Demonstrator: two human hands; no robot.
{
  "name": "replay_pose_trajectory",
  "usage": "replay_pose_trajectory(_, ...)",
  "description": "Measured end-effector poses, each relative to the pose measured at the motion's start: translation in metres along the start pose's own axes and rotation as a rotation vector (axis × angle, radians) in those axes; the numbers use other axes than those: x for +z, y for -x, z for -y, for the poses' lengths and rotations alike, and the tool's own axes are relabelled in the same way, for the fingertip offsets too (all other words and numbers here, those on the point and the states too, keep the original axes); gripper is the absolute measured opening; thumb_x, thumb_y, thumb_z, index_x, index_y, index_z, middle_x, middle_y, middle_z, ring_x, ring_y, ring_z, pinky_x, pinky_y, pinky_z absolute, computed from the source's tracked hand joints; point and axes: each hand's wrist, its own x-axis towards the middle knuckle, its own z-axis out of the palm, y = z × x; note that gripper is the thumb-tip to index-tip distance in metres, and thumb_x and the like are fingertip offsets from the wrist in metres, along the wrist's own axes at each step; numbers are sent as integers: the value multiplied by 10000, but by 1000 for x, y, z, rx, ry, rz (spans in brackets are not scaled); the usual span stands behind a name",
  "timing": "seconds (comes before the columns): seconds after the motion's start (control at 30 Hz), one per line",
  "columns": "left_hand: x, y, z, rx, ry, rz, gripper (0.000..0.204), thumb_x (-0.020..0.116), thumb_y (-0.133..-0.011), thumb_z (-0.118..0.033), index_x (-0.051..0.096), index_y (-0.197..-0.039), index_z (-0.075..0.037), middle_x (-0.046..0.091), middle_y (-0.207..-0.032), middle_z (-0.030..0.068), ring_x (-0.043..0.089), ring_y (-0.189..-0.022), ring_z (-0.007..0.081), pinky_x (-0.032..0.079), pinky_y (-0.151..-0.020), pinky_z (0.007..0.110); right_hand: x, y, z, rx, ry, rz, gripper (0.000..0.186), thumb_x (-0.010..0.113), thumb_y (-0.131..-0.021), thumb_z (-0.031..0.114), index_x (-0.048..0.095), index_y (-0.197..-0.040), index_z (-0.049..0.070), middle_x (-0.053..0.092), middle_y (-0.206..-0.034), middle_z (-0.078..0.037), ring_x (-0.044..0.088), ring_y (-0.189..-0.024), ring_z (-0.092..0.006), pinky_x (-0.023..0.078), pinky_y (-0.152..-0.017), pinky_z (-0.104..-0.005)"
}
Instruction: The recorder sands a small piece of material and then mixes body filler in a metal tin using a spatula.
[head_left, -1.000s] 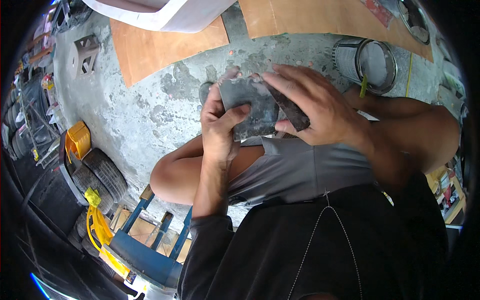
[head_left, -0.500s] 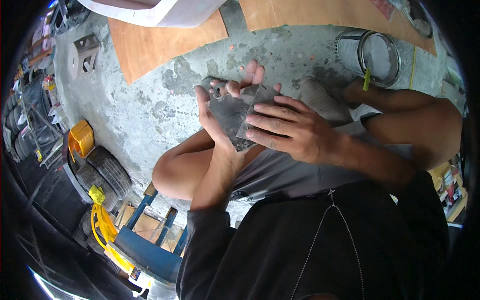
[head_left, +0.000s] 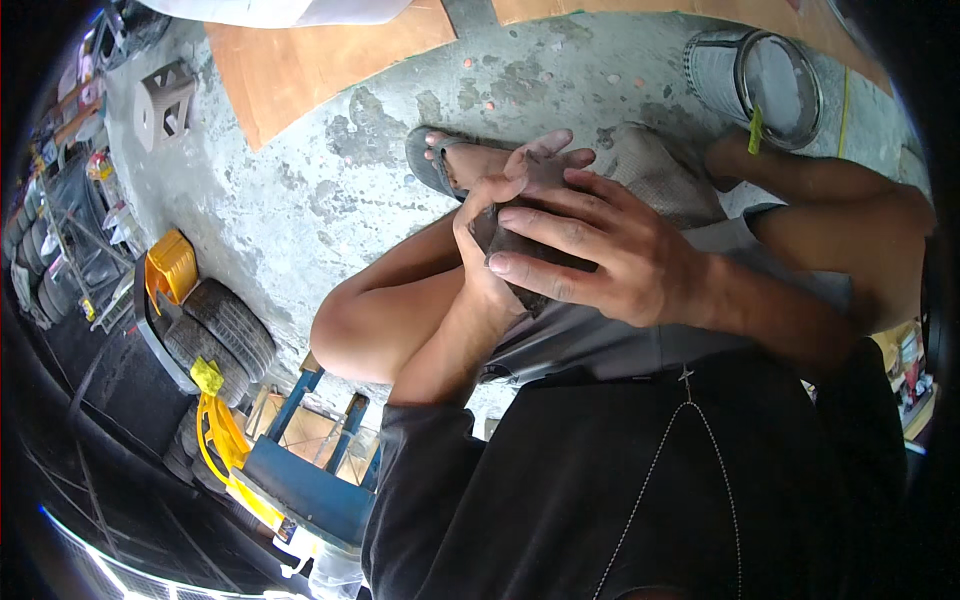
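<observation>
My left hand (head_left: 485, 245) cups a dark grey, flat piece (head_left: 535, 250) from beneath and the left side, its fingertips curled up at the far end. My right hand (head_left: 630, 270) lies over the piece, its long fingers bent across the top and pressing on it, so much of it is hidden. The hands are together above my grey shorts (head_left: 620, 345), between my crossed legs. A sandalled foot (head_left: 460, 160) shows just beyond them, with a mottled grey cloth or pad (head_left: 665, 185) to the right of it.
On the concrete floor (head_left: 300, 200) lie plywood sheets (head_left: 320, 60) and a tipped metal can (head_left: 740, 80) at the back, a grey stool (head_left: 165, 100), stacked tyres (head_left: 225, 345) and a yellow plastic piece (head_left: 170, 265) at left, and a blue metal frame (head_left: 310, 490) at lower left.
My hands have closed further round the dark piece and shifted slightly right, covering more of it; my right fingers now lie across its top. The view has shifted, showing more of the sandalled foot.
</observation>
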Motion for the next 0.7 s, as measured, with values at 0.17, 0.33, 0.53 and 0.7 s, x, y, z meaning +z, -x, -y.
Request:
replay_pose_trajectory(0.17,-12,-2,20,209,69,-10,589,597,-805,-299,496,-1305,-5,495,-1063,122,517,-991,234,454,-921,351,-4,-10,15,-12,-57,-70,417,638,-869,108,653,-1284,63,598,-1240,-188,610,-1144,-340,528,-952,-464)
replay_pose_trajectory(0.33,-6,-3,23,329,-70,-139,475,574,-810,-220,508,-1258,-76,502,-1042,99,504,-864,200,491,-731,278,-3,-8,26,77,-90,-107,469,670,-814,7,639,-1283,15,605,-1207,-203,635,-1083,-329,552,-924,-426)
replay_pose_trajectory(0.53,-49,-22,33,502,-65,58,366,600,-863,-195,539,-1203,-74,527,-893,62,498,-781,193,454,-659,281,0,-16,37,208,-177,-139,540,648,-786,-74,613,-1318,8,607,-1205,-205,645,-1070,-309,561,-918,-399)
replay_pose_trajectory(0.7,-6,-14,3,345,-32,-92,489,522,-903,-279,483,-1323,-34,592,-1095,142,572,-918,244,478,-848,350,-21,-24,14,244,-276,-185,532,623,-785,-128,613,-1303,-5,622,-1219,-201,658,-1075,-343,556,-938,-401)
